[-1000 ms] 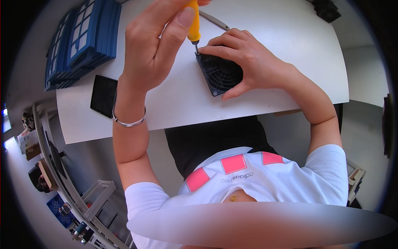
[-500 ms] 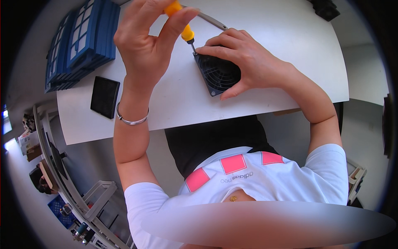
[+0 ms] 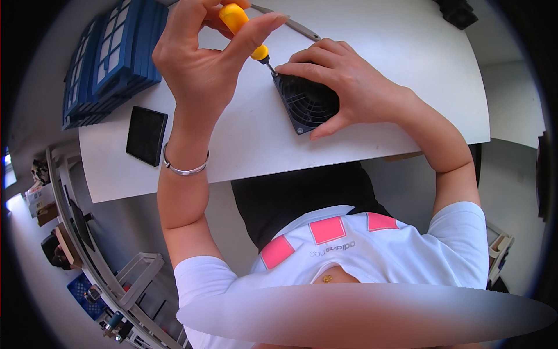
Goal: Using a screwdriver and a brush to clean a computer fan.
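A black square cooling fan (image 3: 304,100) with a ringed grille lies on the white table (image 3: 244,152). My right hand (image 3: 343,81) holds it by its right side, fingers across the far edge and thumb at the near corner. In my left hand (image 3: 200,70) is a yellow-handled screwdriver (image 3: 235,18), gripped between thumb and fingers. The screwdriver leans, and its tip meets the fan's far left corner. A screw head shows at the fan's near corner.
Beyond the fan lies a grey slim tool (image 3: 293,24). A flat black rectangular panel (image 3: 146,135) sits to the left. Blue stacked trays (image 3: 113,64) with white parts fill the far left corner. A black object (image 3: 456,13) stands at the far right.
My left hand has shifted slightly left and its grip on the screwdriver has turned, so more of the yellow handle shows. The fan and my right hand have barely moved.
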Demonstrator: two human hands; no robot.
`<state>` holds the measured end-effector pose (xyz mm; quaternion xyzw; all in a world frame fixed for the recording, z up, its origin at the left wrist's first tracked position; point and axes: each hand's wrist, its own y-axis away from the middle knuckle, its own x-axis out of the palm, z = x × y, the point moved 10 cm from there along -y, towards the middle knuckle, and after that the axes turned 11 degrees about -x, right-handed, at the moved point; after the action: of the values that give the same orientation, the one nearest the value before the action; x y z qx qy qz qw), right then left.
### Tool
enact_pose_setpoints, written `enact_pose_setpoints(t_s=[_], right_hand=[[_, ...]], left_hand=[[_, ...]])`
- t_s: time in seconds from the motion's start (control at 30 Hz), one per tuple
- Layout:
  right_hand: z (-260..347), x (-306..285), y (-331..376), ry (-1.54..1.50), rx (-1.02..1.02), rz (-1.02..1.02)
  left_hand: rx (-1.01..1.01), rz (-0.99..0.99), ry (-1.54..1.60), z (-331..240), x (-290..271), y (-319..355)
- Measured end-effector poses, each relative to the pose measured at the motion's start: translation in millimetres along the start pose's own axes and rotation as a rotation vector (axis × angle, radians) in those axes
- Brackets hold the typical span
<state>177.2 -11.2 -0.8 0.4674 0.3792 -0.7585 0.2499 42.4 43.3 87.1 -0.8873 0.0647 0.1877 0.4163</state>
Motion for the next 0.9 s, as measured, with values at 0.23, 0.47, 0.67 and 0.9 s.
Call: enact_pose_setpoints(t_s=[0.23,0.47,0.67,0.9], right_hand=[[-1,0,0,-0.014,0.008,0.008],[0,1,-1,-0.010,-0.010,0.009],[-2,3,-2,-0.039,-0.009,0.019],[-3,4,-2,-0.044,0.013,0.045]], left_hand=[[0.170,0.038,-0.031,-11,1,5],[0.273,0.046,-0.040,-26,4,11],[0.214,0.044,-0.080,-20,4,10],[0.143,0.054,-0.143,-33,19,3]])
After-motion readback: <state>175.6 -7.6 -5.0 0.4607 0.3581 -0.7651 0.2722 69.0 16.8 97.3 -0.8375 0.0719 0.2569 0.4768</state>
